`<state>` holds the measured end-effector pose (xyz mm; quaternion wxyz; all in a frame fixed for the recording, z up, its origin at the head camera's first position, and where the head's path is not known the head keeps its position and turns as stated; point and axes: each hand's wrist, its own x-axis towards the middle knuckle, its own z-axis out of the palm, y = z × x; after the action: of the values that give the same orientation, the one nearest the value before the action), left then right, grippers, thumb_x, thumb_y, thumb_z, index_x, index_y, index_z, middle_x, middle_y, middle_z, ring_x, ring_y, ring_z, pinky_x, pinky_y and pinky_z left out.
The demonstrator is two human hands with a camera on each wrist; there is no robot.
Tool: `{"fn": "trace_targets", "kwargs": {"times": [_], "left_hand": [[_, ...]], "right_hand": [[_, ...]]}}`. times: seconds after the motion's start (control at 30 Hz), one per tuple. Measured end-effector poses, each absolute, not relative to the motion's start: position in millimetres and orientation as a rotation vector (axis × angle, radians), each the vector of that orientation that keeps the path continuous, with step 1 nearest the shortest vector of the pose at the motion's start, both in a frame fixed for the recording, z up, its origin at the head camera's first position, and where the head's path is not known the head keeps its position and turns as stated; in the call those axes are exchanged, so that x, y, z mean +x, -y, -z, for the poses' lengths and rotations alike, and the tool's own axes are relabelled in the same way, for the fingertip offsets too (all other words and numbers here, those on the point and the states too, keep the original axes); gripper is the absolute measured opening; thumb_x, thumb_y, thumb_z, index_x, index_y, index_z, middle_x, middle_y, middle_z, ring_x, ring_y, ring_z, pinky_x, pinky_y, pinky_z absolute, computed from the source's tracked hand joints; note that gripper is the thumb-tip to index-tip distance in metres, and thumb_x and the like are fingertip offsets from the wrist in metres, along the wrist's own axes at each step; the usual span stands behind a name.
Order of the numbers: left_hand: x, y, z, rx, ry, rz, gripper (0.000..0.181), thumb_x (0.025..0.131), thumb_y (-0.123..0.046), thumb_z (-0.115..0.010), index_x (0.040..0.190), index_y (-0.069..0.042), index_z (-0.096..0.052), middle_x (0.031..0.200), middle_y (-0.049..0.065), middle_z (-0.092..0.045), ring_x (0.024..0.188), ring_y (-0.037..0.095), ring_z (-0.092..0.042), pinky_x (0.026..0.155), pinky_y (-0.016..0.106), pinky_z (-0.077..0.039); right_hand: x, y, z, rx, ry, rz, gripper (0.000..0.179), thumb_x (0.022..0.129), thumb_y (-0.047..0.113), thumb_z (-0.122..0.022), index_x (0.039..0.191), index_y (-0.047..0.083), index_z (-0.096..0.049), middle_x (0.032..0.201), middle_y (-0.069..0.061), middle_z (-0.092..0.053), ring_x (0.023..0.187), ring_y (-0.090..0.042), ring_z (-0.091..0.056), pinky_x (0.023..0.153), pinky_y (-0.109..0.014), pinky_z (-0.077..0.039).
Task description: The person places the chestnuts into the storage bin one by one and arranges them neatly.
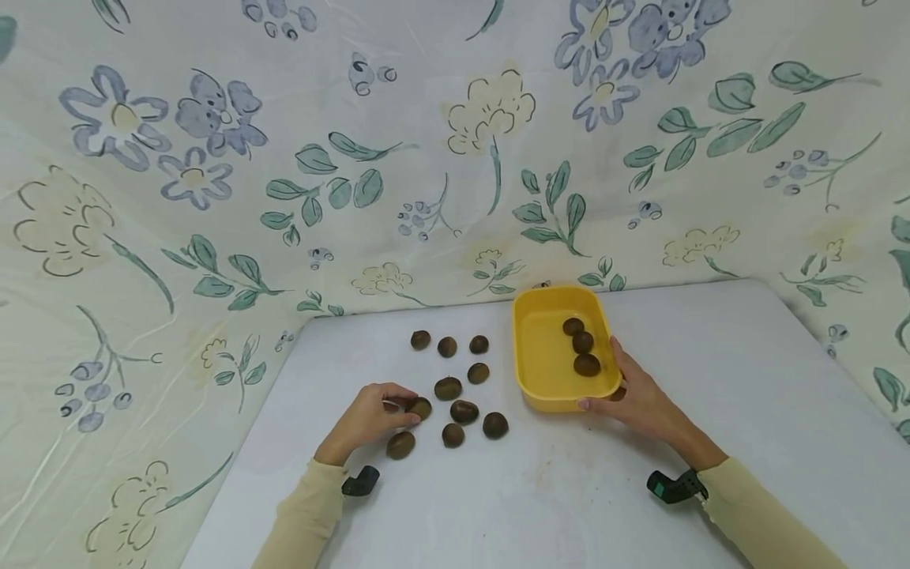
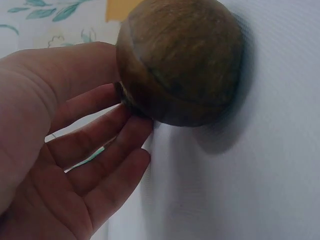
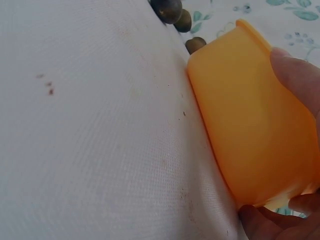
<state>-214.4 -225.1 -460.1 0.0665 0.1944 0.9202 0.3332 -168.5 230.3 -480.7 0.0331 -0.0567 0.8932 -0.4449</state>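
Observation:
Between the thumb and fingers of my left hand (image 1: 370, 419) is a brown chestnut (image 1: 423, 408), pinched at the table. A second chestnut (image 1: 401, 445) lies just nearer to me; in the left wrist view a large chestnut (image 2: 180, 60) covers the thumb tip and most of what the fingers hold. My right hand (image 1: 636, 395) grips the near right corner of a yellow plastic container (image 1: 529, 387), thumb at the rim and fingers along the side. Three chestnuts (image 1: 583, 343) sit in a row inside it. In the right wrist view the container's wall (image 3: 250, 115) rises beside the fingers.
Several loose chestnuts (image 1: 464, 411) are spread over the white table (image 1: 540, 506) between the left hand and the container. A flowered sheet (image 1: 426, 158) hangs along the table's back edge. Small reddish specks (image 3: 49, 85) mark the tabletop near the right hand.

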Motion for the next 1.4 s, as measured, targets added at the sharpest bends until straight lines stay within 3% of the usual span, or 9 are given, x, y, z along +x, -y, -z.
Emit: {"fn": "trace_targets", "kwargs": {"times": [0.23,0.5,0.9,1.4], "left_hand": [[-216.3,222.8,456.0,0.563,-2.786,-1.049,0.032,0.086,-0.016,-0.084,0.115,-0.004,-0.076,0.114,0.012,-0.077,0.104,0.026,-0.072,0.096,0.047,-0.059],[-217.8,213.7,449.3,0.548,-2.729,-1.205,0.033,0.088,-0.011,-0.081,0.119,-0.002,-0.074,0.119,0.015,-0.075,0.107,0.028,-0.071,0.09,0.032,-0.061],[-230.8,175.4,437.0,0.541,-2.607,-1.445,0.039,0.088,-0.014,-0.082,0.123,0.001,-0.072,0.126,0.019,-0.071,0.114,0.032,-0.07,0.094,0.027,-0.059],[-255.4,113.0,411.4,0.681,-2.587,-1.477,0.038,0.087,-0.017,-0.082,0.121,-0.004,-0.074,0.121,0.015,-0.075,0.109,0.03,-0.073,0.097,0.042,-0.059]], "right_hand": [[-169.2,-231.6,479.4,-0.167,-2.743,1.361,0.131,0.081,0.059,-0.082,0.167,0.011,0.006,0.174,-0.023,-0.008,0.156,-0.049,-0.021,0.123,-0.066,-0.024],[-170.6,-232.1,476.4,-0.163,-2.731,1.367,0.13,0.081,0.057,-0.083,0.167,0.012,0.004,0.173,-0.022,-0.01,0.156,-0.048,-0.021,0.122,-0.065,-0.026],[-173.1,-234.5,476.4,-0.181,-2.722,1.39,0.129,0.082,0.055,-0.083,0.167,0.014,0.004,0.173,-0.022,-0.01,0.155,-0.048,-0.024,0.121,-0.064,-0.03],[-175.9,-235.0,475.5,-0.165,-2.702,1.387,0.13,0.082,0.056,-0.083,0.167,0.012,0.005,0.173,-0.023,-0.009,0.155,-0.048,-0.023,0.122,-0.064,-0.028]]}}
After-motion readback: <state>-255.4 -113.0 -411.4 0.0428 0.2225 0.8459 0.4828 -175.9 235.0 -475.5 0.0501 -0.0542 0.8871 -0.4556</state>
